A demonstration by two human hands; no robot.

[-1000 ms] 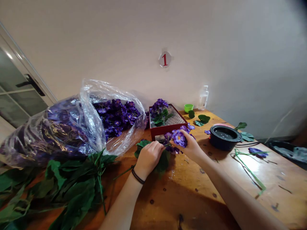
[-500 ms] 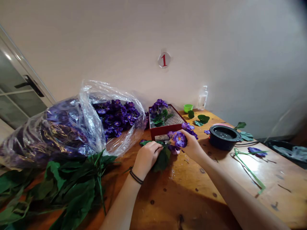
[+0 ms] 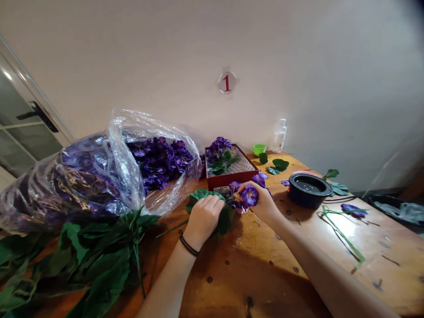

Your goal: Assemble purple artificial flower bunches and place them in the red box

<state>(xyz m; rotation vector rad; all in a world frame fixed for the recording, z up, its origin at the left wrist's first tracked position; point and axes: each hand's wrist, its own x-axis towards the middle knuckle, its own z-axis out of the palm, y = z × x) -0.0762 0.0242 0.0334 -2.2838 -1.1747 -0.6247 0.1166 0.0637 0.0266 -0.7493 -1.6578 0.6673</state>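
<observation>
- Our wooden bench carries everything; a clear plastic bag of artificial purple flowers fills its left side, with a heap of long green leaves at the near left corner.
- A red box sits at the far edge, and a dark round bowl lies toward the right edge.
- Mid-bench, just before the box, our right hand pinches a purple flower cluster, while our left hand closes on round green leaves close beside it; any join between them is hidden.
- With both hands full, any further reach calls for freeing one; the box stands just behind them.
</observation>
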